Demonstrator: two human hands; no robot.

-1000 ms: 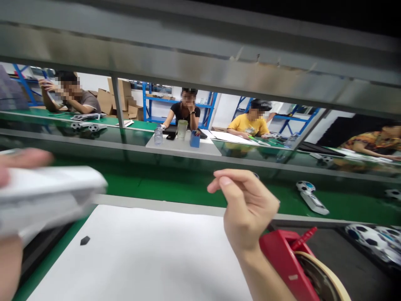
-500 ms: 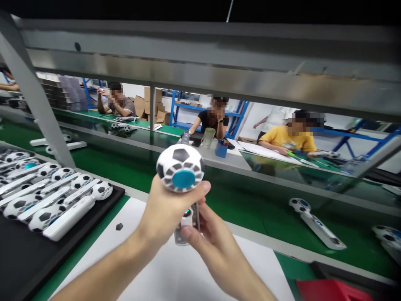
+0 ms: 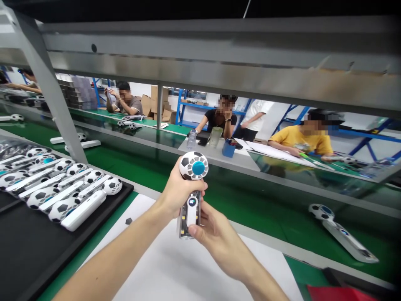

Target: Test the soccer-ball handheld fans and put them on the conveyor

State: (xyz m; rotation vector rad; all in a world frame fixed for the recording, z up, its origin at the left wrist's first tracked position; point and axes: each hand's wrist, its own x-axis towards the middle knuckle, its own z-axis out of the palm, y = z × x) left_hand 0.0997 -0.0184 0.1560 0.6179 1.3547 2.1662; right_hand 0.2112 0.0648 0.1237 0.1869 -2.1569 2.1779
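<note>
The fingers of the left hand (image 3: 175, 188) are closed around the neck of a handheld device (image 3: 187, 166), with the thumb laid across the front. The right hand (image 3: 216, 234) holds the lower handle; its thumb rests on the front face and its other fingers curl at the side. The device stands upright near the middle of the view, above a white sheet (image 3: 156, 259), its football-patterned head at twelve o'clock of the handle. The small round display (image 3: 192, 202) shows 100.

Taking the device as the clock's centre, a dark pentagon piece (image 3: 128, 221) lies on the sheet between eight and nine o'clock. At nine o'clock, similar devices (image 3: 75, 211) are lying close together on a black tray (image 3: 28, 255). At three o'clock, one more device (image 3: 351, 240) lies on the green belt (image 3: 266, 213). A red object (image 3: 338, 293) is partly visible at four o'clock. Farther away, a bottle (image 3: 191, 140) stands at twelve o'clock, and a co-worker in yellow (image 3: 302, 140) sits at two o'clock.
</note>
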